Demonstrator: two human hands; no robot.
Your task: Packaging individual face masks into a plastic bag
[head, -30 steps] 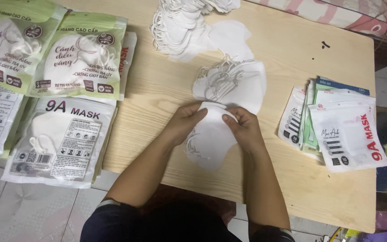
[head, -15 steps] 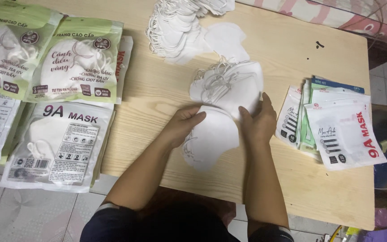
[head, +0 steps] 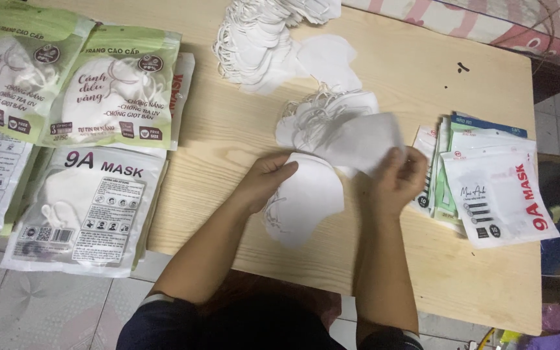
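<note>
My left hand [head: 268, 177] rests on the top edge of a small stack of white face masks [head: 306, 201] lying on the wooden table [head: 228, 139], fingers curled over it. My right hand [head: 396, 178] pinches the corner of one white mask [head: 363, 142] and holds it lifted above the stack, just in front of a loose pile of masks with ear loops [head: 322, 115].
A bigger heap of white masks [head: 260, 35] lies at the back. Green mask packs [head: 121, 87] and white mask packs [head: 89, 207] sit at the left. A stack of empty printed pouches [head: 494, 188] lies at the right, close to my right hand.
My right hand has left the stack and moved right and up, lifting one mask off it. My left hand stays on the stack.
</note>
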